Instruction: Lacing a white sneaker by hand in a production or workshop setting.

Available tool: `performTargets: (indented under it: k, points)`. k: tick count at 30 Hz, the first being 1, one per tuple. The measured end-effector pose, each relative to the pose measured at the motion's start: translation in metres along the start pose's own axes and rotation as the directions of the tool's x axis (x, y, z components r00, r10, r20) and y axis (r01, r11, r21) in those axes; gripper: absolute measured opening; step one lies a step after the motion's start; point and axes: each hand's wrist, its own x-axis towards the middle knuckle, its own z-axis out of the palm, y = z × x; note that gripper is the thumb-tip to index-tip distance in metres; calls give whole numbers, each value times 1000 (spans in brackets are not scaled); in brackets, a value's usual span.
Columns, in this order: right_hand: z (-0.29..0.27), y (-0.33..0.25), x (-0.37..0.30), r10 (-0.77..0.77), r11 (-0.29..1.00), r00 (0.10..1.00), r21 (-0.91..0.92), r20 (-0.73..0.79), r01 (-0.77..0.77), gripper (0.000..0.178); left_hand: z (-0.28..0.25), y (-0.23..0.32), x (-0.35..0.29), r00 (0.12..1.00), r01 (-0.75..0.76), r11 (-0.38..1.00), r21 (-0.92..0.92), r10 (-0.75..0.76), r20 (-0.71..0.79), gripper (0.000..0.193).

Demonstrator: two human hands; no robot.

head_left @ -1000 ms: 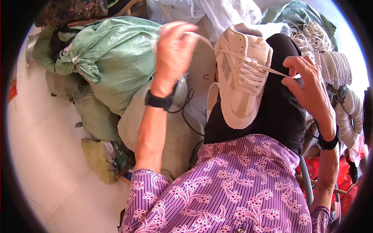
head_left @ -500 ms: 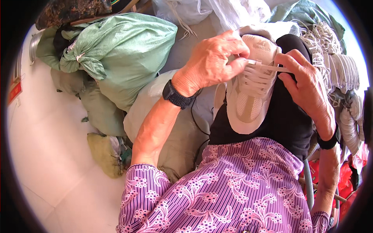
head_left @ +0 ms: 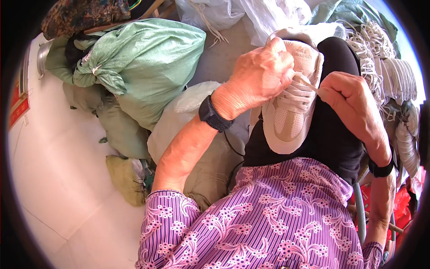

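Observation:
A beige and white sneaker (head_left: 286,127) rests on my black-trousered lap, toe toward me. Flat pale shoelace (head_left: 297,99) crosses its front in several rows. Over the upper eyelets on the left side, my left hand (head_left: 265,69) is closed, its fingertips at the lace; the fist hides that edge of the shoe. Beside the shoe's right edge, my right hand (head_left: 351,101) pinches a strand of the same lace between thumb and fingers. That strand runs short and slanting between the two hands. Above them the padded tongue (head_left: 304,54) shows.
A tied green woven sack (head_left: 156,62) bulges at the left, next to a whitish sack (head_left: 197,148). Bundles of white laces (head_left: 374,45) and stacked pale shoe pieces (head_left: 398,80) lie at the right. Clear plastic bags (head_left: 277,15) sit at the far side. Red bags (head_left: 398,201) are at lower right.
My left hand has shifted a little right and curled into a fist at the lace. My right hand has moved down slightly, and the strand between the hands is now shorter and slanted.

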Motion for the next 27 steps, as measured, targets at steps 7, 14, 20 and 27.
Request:
performTargets:
  k: [7, 14, 20, 27]
  points:
    - [-1, 16, -3, 38, 932, 993, -354, -112, -76, 18, 11, -6, 4, 994, 41, 999, -28, -44, -103, 13]
    - [-58, 38, -51, 464, 682, 858, 530, 220, -504, 19, -12, -8, -10, 982, -41, 957, -288, -14, -188, 27]
    - [-123, 144, -173, 389, -88, 911, 979, -138, 185, 26, -48, -37, -51, 912, 354, 760, -546, -409, 22, 31]
    - [-173, 212, -296, 532, -300, 682, 641, -502, 706, 12, -95, -50, -102, 812, -99, 99, -990, -567, -138, 39]
